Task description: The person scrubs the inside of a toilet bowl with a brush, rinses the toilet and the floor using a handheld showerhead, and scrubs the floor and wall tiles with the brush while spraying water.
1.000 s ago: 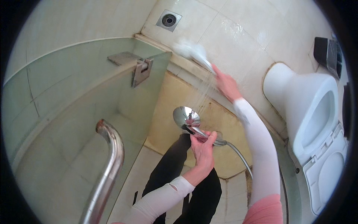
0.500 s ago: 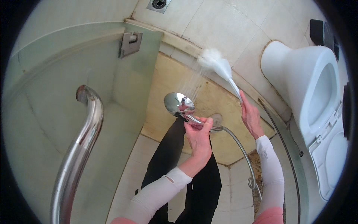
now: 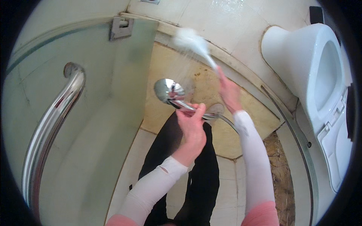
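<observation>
In my left hand (image 3: 192, 130) is the handle of a chrome shower head (image 3: 168, 90), held over my legs. Its water sprays away from me toward the white bristles of a toilet brush (image 3: 194, 42). My right hand (image 3: 229, 91) is closed round the end of the brush's white handle, though motion smears it a little. The brush hangs over the far side of the yellowish shower floor, close to the raised sill (image 3: 226, 56). A metal hose (image 3: 227, 123) leads from the shower handle and passes behind my right forearm.
On the left stands a frosted glass door (image 3: 113, 109) with a curved metal bar handle (image 3: 52, 116) and a metal hinge (image 3: 121, 28). A white toilet (image 3: 301, 62) with its lid raised is at the right. Wet tiles (image 3: 215, 19) lie beyond the sill.
The brush and my right hand have moved left and farther away. The shower head sits slightly higher and more left in view; the whole view has shifted a little.
</observation>
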### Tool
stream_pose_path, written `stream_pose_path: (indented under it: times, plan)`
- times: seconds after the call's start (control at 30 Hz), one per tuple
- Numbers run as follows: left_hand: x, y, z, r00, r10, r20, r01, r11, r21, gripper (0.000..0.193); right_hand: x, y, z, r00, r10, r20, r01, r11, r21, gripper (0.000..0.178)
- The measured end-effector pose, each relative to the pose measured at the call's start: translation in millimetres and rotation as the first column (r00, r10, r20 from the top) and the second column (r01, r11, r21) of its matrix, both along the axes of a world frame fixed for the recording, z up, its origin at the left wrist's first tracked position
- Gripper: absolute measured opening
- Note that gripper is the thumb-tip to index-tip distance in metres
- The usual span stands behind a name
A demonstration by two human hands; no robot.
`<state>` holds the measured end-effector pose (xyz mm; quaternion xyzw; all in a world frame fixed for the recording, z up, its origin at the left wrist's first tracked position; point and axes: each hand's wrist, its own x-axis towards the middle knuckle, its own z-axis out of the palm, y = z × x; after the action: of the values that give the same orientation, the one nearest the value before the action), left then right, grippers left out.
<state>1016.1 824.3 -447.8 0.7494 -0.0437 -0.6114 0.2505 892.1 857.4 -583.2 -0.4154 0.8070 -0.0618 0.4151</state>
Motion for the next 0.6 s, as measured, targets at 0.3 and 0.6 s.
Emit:
stream_pose_path:
  times: [0.3,0.6]
  plan:
    - [-3.1,23.3,8.8,0.998,-0.016,-0.065,0.017,1.0,0.012,0.037,-80.3,205.5,62.0,0.963,-0.207,-0.174,0.24,0.951,0.194,0.053]
    - [-16.4,20.2,6.8,0.997,-0.071,0.01,0.071,0.996,-0.059,0.039,8.4,44.8,6.0,0.989,0.145,0.013,-0.145,0.989,0.013,0.066]
